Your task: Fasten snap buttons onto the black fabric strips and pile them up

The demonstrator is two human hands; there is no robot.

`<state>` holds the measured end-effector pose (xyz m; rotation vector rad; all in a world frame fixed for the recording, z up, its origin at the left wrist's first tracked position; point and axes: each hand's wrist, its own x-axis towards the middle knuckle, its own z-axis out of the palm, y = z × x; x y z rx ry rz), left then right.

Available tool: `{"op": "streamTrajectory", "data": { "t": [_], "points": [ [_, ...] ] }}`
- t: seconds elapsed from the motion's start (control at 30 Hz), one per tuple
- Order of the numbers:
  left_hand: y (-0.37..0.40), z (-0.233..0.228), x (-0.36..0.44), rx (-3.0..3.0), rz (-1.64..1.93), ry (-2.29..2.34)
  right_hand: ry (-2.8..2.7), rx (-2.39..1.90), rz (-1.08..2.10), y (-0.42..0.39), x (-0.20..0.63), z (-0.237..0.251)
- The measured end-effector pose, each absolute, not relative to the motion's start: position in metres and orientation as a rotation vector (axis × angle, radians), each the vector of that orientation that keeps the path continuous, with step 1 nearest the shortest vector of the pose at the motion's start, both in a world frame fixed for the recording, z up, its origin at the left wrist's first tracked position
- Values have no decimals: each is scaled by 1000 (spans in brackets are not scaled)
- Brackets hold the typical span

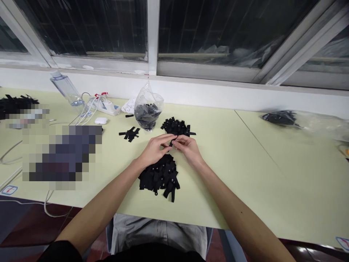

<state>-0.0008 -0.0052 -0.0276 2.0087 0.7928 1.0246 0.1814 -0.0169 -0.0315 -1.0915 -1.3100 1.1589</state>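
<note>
Two bare hands meet above the middle of the pale green laminate table [231, 174] in the head view. The left hand [155, 149] has its fingers curled, thumb and forefinger pinched on a small black fabric strip [171, 142]. The right hand [188, 147] is likewise nearly closed, fingertips gripping the same strip from the other side. The strip is held just above the table surface, between two heaps.

Directly below the hands, nearer the person, lies a large heap of black fabric labels with small white markings [160, 176]. Just beyond the hands lies a second, smaller heap of black fabric strips [176, 126].

Farther back stands a clear plastic bag holding dark pieces [148, 107]. Left of the bag, a few loose black strips [130, 133] lie crossed. Behind them sit a white power strip with cables [107, 106], a white earbud case [100, 120] and a clear plastic water bottle [67, 89], which appears tilted. At the far right lies another clear bag with black contents [283, 118].
</note>
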Motion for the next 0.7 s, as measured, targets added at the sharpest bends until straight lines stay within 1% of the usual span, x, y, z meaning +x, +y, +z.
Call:
{"op": "streamTrajectory", "data": {
  "t": [0.23,0.37,0.47,0.7],
  "points": [
    [-5,-22,0,1978,1075,784,-1263,-1092,1092,-16,183,-29],
    [5,-26,-8,2002,1149,992,-1172,-1097,1035,-13,189,-29],
    [13,-36,-14,2098,1021,1195,-1127,-1081,1033,-12,191,-30],
    [24,-45,-4,2219,794,1304,-1118,-1080,1081,-13,184,-31]
  ]
}}
